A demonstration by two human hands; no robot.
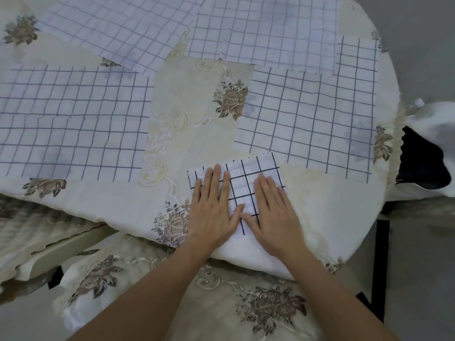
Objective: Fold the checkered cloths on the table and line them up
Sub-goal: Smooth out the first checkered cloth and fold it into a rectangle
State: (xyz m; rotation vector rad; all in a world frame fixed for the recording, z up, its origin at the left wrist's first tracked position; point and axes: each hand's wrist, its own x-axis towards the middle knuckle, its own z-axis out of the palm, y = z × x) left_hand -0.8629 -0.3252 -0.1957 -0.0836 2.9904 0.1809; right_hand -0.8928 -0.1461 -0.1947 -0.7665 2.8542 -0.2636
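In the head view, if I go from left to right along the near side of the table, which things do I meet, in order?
In order: large unfolded checkered cloth → left hand → right hand → tablecloth's fringed edge. The folded cloth lies under both hands, so I leave it out.

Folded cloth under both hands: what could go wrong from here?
1. The folded cloth lies close to the near edge of the table. The left hand and right hand press it flat, and smoothing toward the person could slide it off.
2. Its far corner reaches the unfolded cloth on the right, so pushing forward may rumple that one.
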